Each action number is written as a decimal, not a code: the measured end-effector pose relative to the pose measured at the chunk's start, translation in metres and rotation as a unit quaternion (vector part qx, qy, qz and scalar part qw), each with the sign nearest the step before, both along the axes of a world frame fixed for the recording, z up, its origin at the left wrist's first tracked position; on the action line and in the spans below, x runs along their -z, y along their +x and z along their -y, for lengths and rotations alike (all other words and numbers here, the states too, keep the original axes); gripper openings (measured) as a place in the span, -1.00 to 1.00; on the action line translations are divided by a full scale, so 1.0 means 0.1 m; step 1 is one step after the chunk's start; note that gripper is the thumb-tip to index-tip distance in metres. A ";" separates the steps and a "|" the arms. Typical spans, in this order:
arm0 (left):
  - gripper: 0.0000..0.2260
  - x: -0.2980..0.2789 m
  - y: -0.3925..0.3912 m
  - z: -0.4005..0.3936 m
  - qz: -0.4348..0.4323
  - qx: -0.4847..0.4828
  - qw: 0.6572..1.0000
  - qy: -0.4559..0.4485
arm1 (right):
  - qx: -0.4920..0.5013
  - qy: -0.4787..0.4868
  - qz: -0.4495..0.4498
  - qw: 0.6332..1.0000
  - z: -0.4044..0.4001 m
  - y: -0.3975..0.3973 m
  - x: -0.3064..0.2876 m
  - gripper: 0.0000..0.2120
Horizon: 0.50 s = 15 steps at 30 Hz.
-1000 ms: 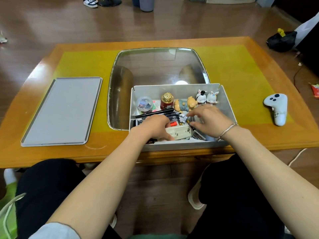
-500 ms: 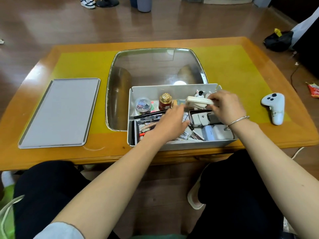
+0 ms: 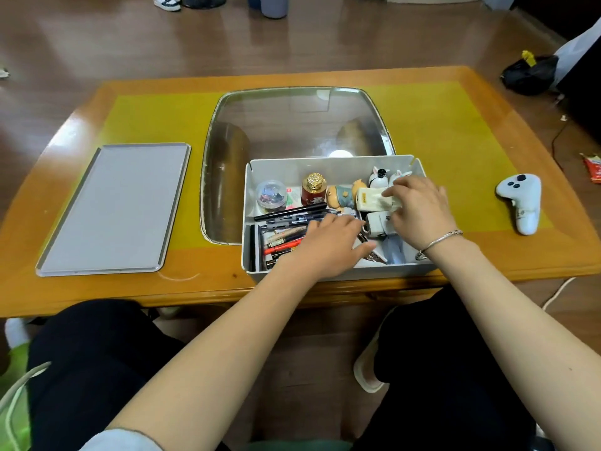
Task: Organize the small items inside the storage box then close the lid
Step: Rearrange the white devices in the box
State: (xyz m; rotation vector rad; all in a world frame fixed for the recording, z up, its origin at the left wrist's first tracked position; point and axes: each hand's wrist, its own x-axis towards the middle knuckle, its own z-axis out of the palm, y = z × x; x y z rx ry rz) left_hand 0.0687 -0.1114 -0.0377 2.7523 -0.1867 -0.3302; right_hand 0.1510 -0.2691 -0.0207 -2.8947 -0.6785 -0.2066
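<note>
A grey storage box (image 3: 325,162) sits at the table's near edge, full of small items. My right hand (image 3: 419,211) holds a cream rectangular case (image 3: 370,200) in the box's right half, beside a bear figure (image 3: 341,196) and two rabbit figures (image 3: 379,180). My left hand (image 3: 328,245) lies flat, fingers spread, over pens (image 3: 289,213) and other small things in the box's middle. A red jar with a gold cap (image 3: 313,190) and a clear round tub (image 3: 270,196) stand at the back left. The grey lid (image 3: 113,209) lies flat on the table, left of the box.
The wooden table (image 3: 130,288) has a glass panel (image 3: 292,125) in its middle, behind the box. A white game controller (image 3: 522,203) lies to the right. A black bag (image 3: 528,74) and a cable are on the floor at right.
My right hand has carried the cream case from the box's front to its back right and set it lower. My left hand slid rightward over the middle items.
</note>
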 end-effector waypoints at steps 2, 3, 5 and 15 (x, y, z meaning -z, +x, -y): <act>-0.52 0.00 -0.08 -0.17 0.068 -0.030 0.997 0.035 | -0.045 0.007 -0.015 0.999 -0.09 -0.04 -0.02 -0.67; -0.55 -0.01 -0.11 -0.26 0.095 -0.052 0.993 0.041 | -0.071 0.009 -0.022 0.997 -0.14 -0.06 -0.03 -0.69; -0.60 -0.02 -0.18 -0.45 0.130 -0.104 0.985 0.040 | -0.115 0.014 -0.052 0.992 -0.25 -0.10 -0.04 -0.72; -0.55 0.08 -0.47 -0.91 0.133 -0.315 0.937 -0.071 | -0.155 -0.146 -0.271 0.939 -0.52 -0.13 0.00 -0.79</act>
